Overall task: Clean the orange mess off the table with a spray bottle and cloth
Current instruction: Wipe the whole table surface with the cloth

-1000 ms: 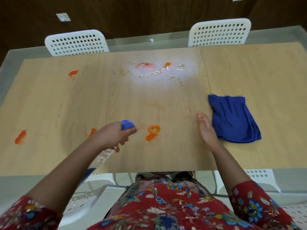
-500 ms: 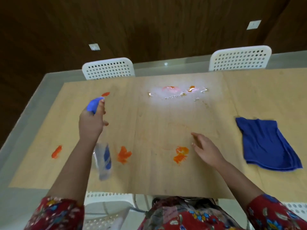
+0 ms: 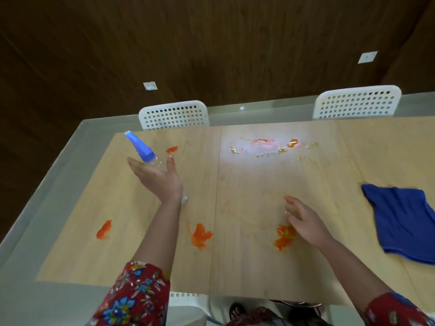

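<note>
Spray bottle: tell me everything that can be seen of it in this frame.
The spray bottle has a blue tapered spray head on a clear body that looks like plastic. It leans, with the head up toward the far left and the base low over the table. Whether the base touches the table cannot be told. The left hand covers most of the body, which lies between the thumb and the straight fingers. Its fill level is hidden.

A white perforated left chair and a matching right chair are seen side by side before a dark wood-panelled wall. A left wall plate and a right wall plate, both small and white, are fixed to it. A near chair, also white, is partly shown at the bottom edge.
</note>
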